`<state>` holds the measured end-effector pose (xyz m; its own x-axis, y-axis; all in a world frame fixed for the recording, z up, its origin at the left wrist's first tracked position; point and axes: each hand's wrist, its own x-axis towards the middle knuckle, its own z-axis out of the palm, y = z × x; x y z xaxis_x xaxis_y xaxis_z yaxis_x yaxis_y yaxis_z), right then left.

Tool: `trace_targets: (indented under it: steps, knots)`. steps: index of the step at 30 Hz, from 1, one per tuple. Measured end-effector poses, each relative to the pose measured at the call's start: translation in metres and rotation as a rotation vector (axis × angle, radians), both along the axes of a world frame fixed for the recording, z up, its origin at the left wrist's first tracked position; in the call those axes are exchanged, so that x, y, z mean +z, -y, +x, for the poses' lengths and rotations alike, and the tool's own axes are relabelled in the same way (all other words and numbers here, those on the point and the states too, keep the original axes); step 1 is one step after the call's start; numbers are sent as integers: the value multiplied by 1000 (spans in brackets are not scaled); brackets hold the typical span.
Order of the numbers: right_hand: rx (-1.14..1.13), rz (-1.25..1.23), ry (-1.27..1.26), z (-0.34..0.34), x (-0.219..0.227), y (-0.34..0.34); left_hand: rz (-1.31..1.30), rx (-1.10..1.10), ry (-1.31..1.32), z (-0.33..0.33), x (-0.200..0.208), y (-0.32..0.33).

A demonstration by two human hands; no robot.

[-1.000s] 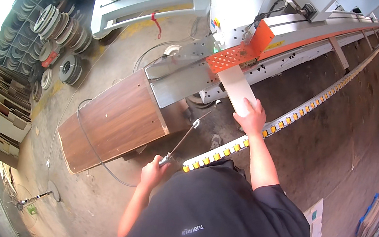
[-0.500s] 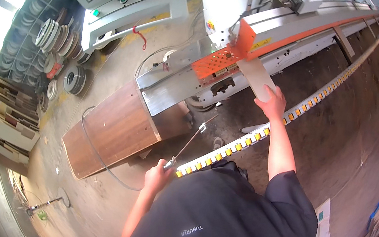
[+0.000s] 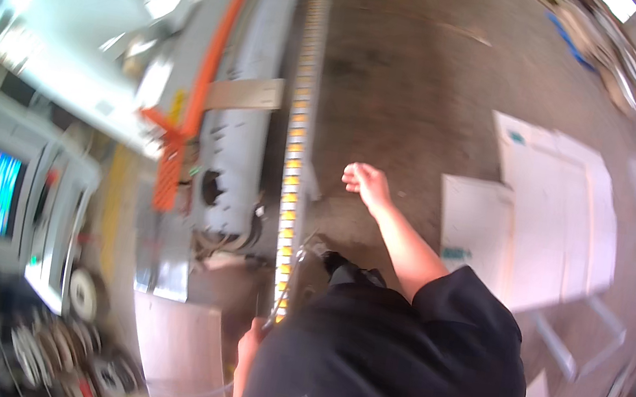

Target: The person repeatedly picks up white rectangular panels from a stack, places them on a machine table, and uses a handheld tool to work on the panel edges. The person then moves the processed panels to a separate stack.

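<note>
My left hand [image 3: 250,343] is low beside my body, closed around an air blow gun [image 3: 272,319]. The gun's thin nozzle is blurred against the roller rail [image 3: 292,186]. My right hand [image 3: 367,185] hovers over the floor to the right of that rail, its fingers curled in with nothing visible in them. Across the rail from it, a narrow light-brown board [image 3: 247,95] sticks out from under the orange edge of a long machine [image 3: 222,44]. No hand touches the board.
A control panel with a lit screen [image 3: 0,192] stands at the left, above stacked edging rolls [image 3: 52,352]. A wooden panel [image 3: 176,350] lies near my left arm. White boards [image 3: 554,217] and a metal frame [image 3: 558,349] are at the right.
My view has swung to the right, so the machine now runs upward at the left. My right hand has let go of the board and moved away. The blow gun remains in my left hand.
</note>
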<state>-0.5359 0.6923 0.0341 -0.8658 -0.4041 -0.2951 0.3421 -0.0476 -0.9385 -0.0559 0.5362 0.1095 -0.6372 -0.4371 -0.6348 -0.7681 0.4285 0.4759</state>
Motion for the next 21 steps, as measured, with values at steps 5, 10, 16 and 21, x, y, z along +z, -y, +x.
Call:
trace_targets:
  steps: [5, 10, 16, 21]
  knots:
    - [-397, 263, 85, 122, -54, -250, -73, -540, 113, -14, -68, 3]
    - [-301, 784, 84, 347, -99, -435, -50, -740, -14, -71, -54, -49]
    - [-100, 1368, 353, 571, -135, -477, -74, -847, -132, -115, -21, -123]
    - [-388, 1083, 537, 580, -132, -465, -74, -934, -141, -122, -28, -179]
